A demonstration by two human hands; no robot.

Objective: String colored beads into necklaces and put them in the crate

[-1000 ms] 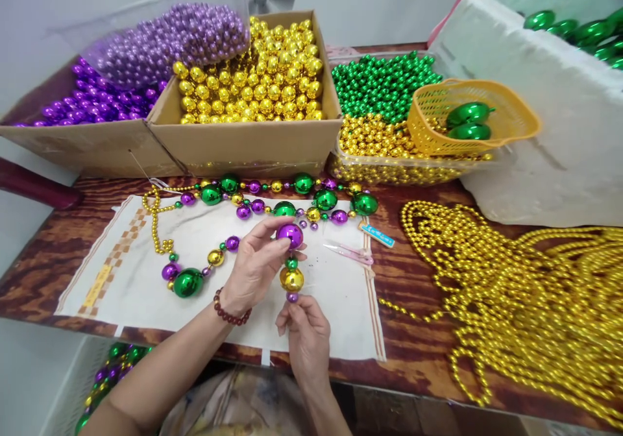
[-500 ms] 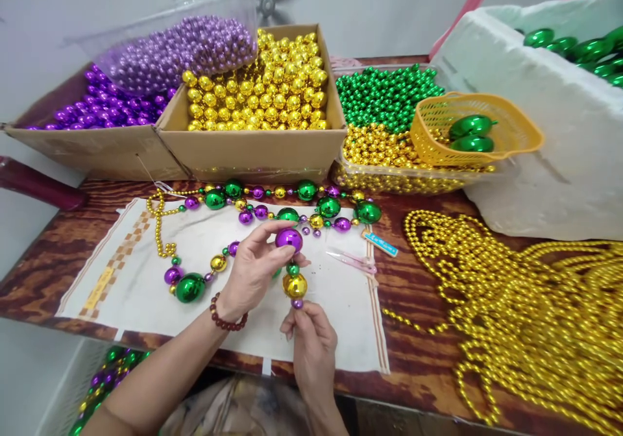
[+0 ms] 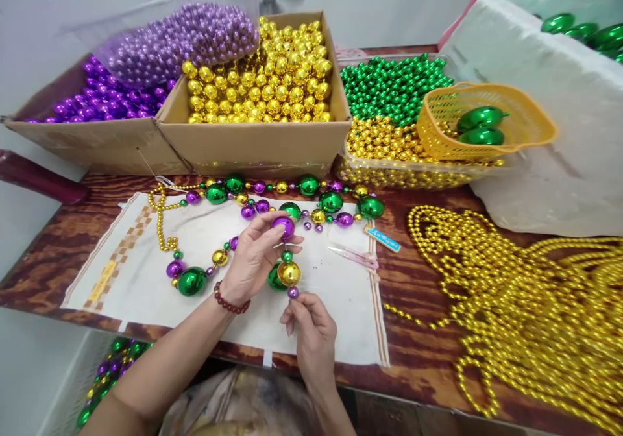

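Strand held between two hands over the cloth (image 3: 341,332), seen from the head. The strand (image 3: 289,268) lies right of the cloth's middle, its long axis running almost straight from far to near, the near end slightly to the right. In order from the far end: a purple bead (image 3: 283,228), a green bead (image 3: 287,256), a gold bead (image 3: 290,274) and a small purple bead (image 3: 293,292). The left hand (image 3: 253,254), a bracelet (image 3: 231,300) at its wrist, grips the purple bead between thumb and fingers. The right hand (image 3: 314,332) pinches the near end with thumb and forefinger; whether they close on the small bead or on thread just below it cannot be told. A large green bead (image 3: 276,278) shows beside the gold one, partly covered.

To the left, a beaded length (image 3: 192,281) curves across the cloth and passes behind the left hand. A second row (image 3: 331,202) extends left to right along the cloth's far edge. Scissors (image 3: 353,254) lie near a blue label (image 3: 384,239), blades pointing left, handles right. Gold chains (image 3: 525,319) are heaped at right on the table (image 3: 34,267).
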